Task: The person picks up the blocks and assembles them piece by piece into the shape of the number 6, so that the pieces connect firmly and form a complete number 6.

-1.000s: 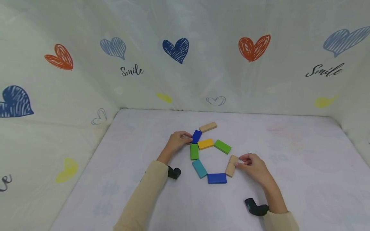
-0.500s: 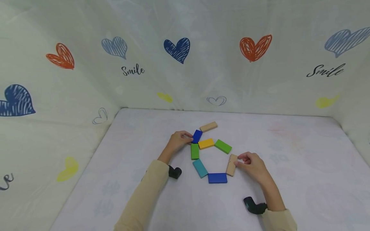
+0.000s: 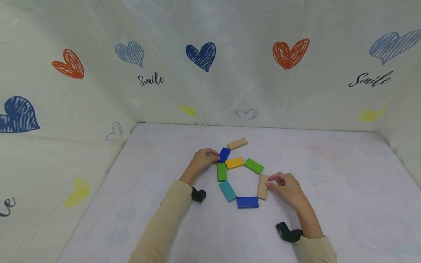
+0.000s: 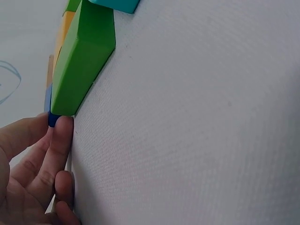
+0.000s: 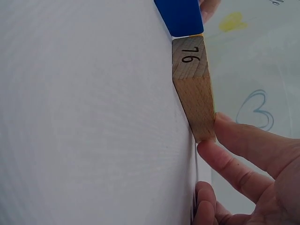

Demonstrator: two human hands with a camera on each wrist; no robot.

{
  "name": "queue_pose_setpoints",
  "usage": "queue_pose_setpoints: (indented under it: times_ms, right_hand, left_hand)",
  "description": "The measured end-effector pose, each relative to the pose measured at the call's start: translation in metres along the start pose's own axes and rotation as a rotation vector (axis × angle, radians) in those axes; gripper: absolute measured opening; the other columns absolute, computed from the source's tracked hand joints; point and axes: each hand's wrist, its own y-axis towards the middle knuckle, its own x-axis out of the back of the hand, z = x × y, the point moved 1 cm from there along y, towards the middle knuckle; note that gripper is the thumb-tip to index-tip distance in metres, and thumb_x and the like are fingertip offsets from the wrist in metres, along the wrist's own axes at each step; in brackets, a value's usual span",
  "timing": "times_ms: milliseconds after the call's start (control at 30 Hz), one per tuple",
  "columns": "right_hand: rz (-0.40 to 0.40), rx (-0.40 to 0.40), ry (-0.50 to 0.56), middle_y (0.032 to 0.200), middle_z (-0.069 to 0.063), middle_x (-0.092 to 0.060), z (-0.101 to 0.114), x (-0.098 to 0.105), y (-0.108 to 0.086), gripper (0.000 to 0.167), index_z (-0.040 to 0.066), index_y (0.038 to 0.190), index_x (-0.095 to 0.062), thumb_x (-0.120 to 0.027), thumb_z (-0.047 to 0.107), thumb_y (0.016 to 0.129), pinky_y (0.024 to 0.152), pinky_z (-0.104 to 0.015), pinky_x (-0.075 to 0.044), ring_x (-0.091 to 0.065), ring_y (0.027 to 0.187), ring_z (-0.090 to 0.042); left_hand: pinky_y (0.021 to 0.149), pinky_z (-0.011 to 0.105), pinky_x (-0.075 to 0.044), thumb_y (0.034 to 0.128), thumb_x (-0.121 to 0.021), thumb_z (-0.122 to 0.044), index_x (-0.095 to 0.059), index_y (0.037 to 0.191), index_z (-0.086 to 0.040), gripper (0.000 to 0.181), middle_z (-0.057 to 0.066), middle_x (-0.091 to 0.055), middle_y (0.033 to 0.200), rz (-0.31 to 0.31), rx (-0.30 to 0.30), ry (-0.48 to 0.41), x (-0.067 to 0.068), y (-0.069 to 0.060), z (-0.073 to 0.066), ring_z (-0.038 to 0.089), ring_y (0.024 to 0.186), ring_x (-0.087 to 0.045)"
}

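Observation:
Flat wooden blocks lie in a near ring with a tail at its upper left. The left hand (image 3: 205,159) pinches the blue block (image 3: 224,155) by its left edge; in the left wrist view a green block (image 4: 86,61) hides most of it. The right hand (image 3: 286,187) holds the far end of the plain wooden block (image 3: 262,187) between thumb and finger. That block's near end bears the number 76 in the right wrist view and meets the lower blue block (image 3: 247,202). Its far end is close to the right green block (image 3: 254,166).
A yellow block (image 3: 234,163), a left green block (image 3: 222,172) and a teal block (image 3: 228,191) form the ring's other parts. Another plain block (image 3: 237,144) lies behind the tail. A white cloth (image 3: 329,204) covers the table, with patterned walls behind and beside it.
The right hand has shifted the plain wooden block slightly left and turned it more upright, its far end nearing the right green block. The left hand stays at the blue block.

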Motion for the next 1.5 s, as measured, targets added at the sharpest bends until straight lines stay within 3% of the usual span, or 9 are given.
queue_pose_setpoints:
  times_ms: [467,1000,1333,1500]
  right_hand:
    - [-0.005,-0.015,-0.005,0.093,-0.014,-0.049,0.001,-0.002,0.000,0.030,0.000,0.105,-0.065,-0.066,0.023,0.085,0.069,-0.029,-0.036,-0.044,0.086,-0.023]
    - [0.004,-0.054,-0.001,0.100,-0.017,-0.050,0.001,-0.001,-0.002,0.040,0.000,0.112,-0.061,-0.066,0.029,0.085,0.072,-0.031,-0.039,-0.047,0.092,-0.026]
    - [0.008,-0.035,0.019,0.104,-0.016,-0.055,-0.002,0.003,-0.008,0.053,-0.002,0.121,-0.054,-0.067,0.034,0.085,0.077,-0.033,-0.042,-0.051,0.095,-0.025]
    - [0.022,-0.036,0.043,0.112,-0.019,-0.055,-0.001,0.004,-0.015,0.056,-0.001,0.125,-0.051,-0.067,0.034,0.085,0.084,-0.040,-0.045,-0.052,0.102,-0.029]
  left_hand:
    - [0.091,0.038,-0.042,0.0883,-0.063,-0.025,-0.066,0.107,-0.012,0.023,0.004,-0.069,0.079,0.006,0.001,0.005,0.001,-0.002,-0.001,0.016,0.079,-0.061]
    - [0.092,0.038,-0.042,0.0877,-0.064,-0.024,-0.066,0.105,-0.010,0.022,0.005,-0.069,0.078,0.008,0.010,-0.019,0.001,-0.002,-0.002,0.017,0.080,-0.060]
    - [0.096,0.040,-0.041,0.0881,-0.064,-0.025,-0.066,0.105,-0.011,0.022,0.004,-0.069,0.079,0.018,0.018,-0.025,0.000,0.002,0.001,0.017,0.081,-0.061]
    - [0.096,0.040,-0.041,0.0880,-0.064,-0.025,-0.066,0.105,-0.012,0.022,0.004,-0.069,0.079,0.021,0.022,-0.025,0.000,0.002,0.001,0.017,0.082,-0.061]
